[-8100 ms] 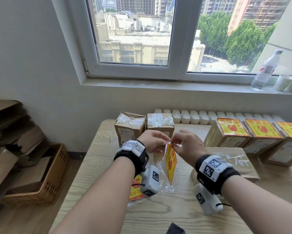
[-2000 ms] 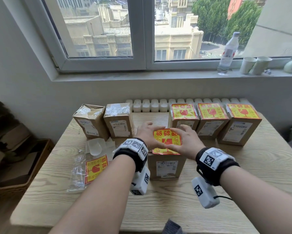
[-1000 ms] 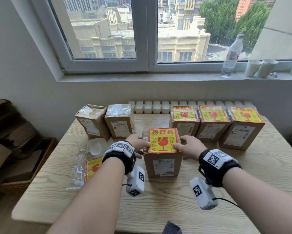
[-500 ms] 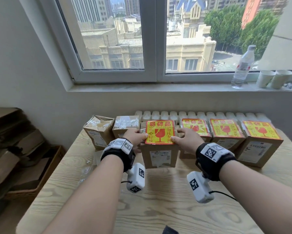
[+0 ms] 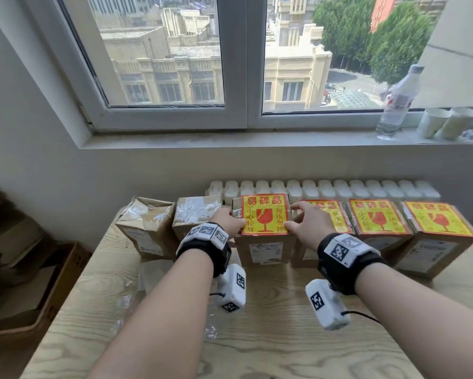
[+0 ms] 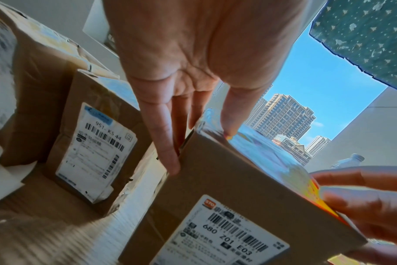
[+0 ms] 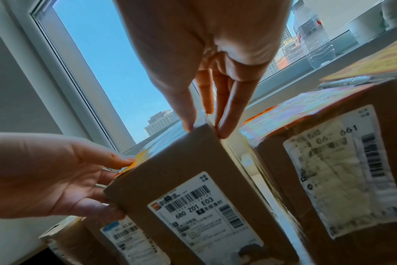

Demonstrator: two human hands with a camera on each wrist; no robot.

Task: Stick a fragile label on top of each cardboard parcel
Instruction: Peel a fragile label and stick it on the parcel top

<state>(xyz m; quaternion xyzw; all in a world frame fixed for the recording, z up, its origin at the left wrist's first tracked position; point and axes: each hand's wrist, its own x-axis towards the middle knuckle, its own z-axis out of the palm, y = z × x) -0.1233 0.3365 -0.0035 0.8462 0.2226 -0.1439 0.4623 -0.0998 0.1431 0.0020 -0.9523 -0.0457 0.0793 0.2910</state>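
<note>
Window wall: we face a white-framed window (image 5: 235, 61) looking onto buildings and trees; on its sill (image 5: 257, 138) stand a plastic bottle (image 5: 396, 102) and two paper cups (image 5: 445, 124), and a white radiator (image 5: 325, 188) runs below.
Table: our pale wooden table (image 5: 257, 337) sits against that wall, with crumpled clear plastic wrap (image 5: 126, 299) lying on its left part.
Held parcel: we hold one cardboard parcel (image 5: 265, 250) between both hands, in line with the row at the back of the table; its white shipping slip faces us.
Its label: a yellow and red fragile label (image 5: 265, 214) with a broken-glass mark lies flat on its top.
Left hand: our left hand (image 5: 227, 222) grips the parcel's left top edge, thumb on the label's corner and fingers down the side.
Right hand: our right hand (image 5: 309, 224) grips the right top edge the same way, thumb on top, fingers down the right face.
Labelled row: three labelled parcels (image 5: 380, 233) stand to the right, the nearest just beside the held one and partly hidden by our right hand.
Unlabelled pair: two taped parcels (image 5: 172, 225) without fragile labels stand to the left, the nearer one just beside our left hand.
Floor, left: stacked flat cardboard (image 5: 0, 209) and an open box (image 5: 38, 291) sit beside the table.
</note>
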